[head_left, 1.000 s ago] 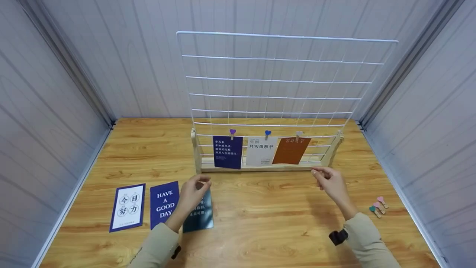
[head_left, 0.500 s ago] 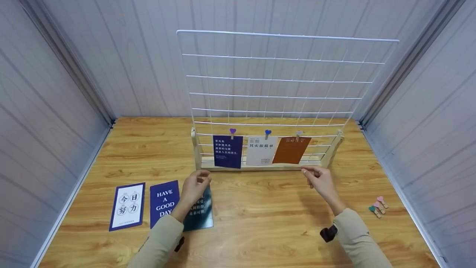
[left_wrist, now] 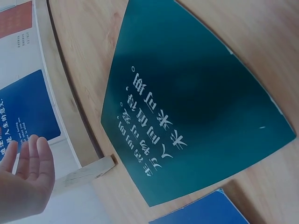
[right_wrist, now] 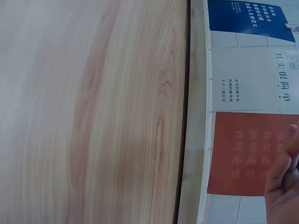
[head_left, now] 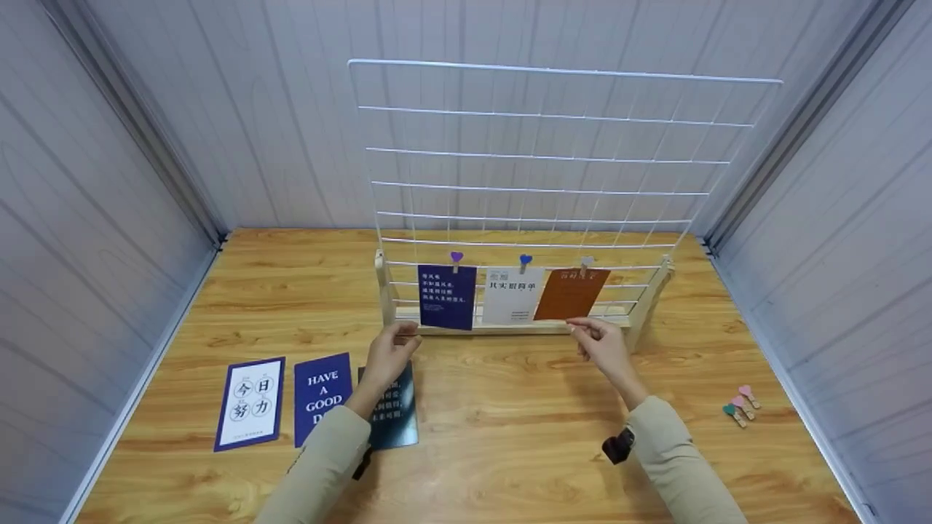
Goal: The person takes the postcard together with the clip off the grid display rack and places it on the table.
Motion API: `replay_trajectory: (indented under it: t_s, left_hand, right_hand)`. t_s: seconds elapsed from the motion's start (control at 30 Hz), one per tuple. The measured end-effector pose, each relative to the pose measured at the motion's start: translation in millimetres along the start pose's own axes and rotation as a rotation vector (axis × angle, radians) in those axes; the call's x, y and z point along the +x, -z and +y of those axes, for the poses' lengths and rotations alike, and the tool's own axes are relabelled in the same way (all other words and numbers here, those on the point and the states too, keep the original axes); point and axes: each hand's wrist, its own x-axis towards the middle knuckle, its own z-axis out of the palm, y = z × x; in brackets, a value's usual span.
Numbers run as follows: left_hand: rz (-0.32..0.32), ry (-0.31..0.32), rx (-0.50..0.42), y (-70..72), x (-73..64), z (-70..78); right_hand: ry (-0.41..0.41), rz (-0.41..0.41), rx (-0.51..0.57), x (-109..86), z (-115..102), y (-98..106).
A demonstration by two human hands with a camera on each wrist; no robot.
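My left hand (head_left: pixel 388 356), fingers loosely bent and holding nothing, hovers in front of a wire grid rack (head_left: pixel 539 156), just below a navy card (head_left: pixel 445 298) clipped to it. Under that wrist a dark green card (left_wrist: pixel 182 112) lies on the table, partly hidden by the arm in the head view. My right hand (head_left: pixel 601 346) also holds nothing. Its bent fingers come up to the lower edge of an orange card (head_left: pixel 570 295), overlapping that card in the right wrist view. Between the two hangs a white card (head_left: pixel 512 306). Heart-topped clothespins hold all three, the middle one a blue clothespin (head_left: pixel 526 262).
Left on the table lie a purple-bordered white card (head_left: pixel 249 404) and a purple "HAVE A GOOD DAY" card (head_left: pixel 321 382). Several small clothespins (head_left: pixel 743 407) lie at the right. A wooden base (head_left: pixel 648 302) supports the grid, and pale walls enclose the table.
My right hand has moved left, from beyond the orange card to its bottom edge. The left hand has shifted slightly forward and right. The cards and clothespins stay in place.
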Motion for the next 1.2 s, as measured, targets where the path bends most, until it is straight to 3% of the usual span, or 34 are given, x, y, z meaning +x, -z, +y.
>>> replay_trajectory:
  t_s: [0.23,0.47,0.63,0.9,1.2]
  left_hand:
    - [0.005,0.022,-0.016,-0.3,5.1,-1.1]
    - [0.004,0.049,0.008,0.1,10.7,-3.4]
    - [-0.003,0.077,-0.017,-0.2,15.1,-3.4]
    - [0.003,0.056,-0.029,-2.0,20.4,-2.5]
    - [0.027,0.048,-0.035,-5.7,27.8,0.5]
  right_hand:
    - [-0.004,-0.002,0.019,7.5,-0.7,-12.0]
    - [-0.017,0.002,0.040,19.9,19.2,-23.4]
    - [-0.024,0.010,0.057,25.8,20.8,-35.7]
    - [0.005,-0.013,0.070,33.3,11.5,-52.9]
    - [0.044,-0.078,0.022,30.9,-27.1,-61.6]
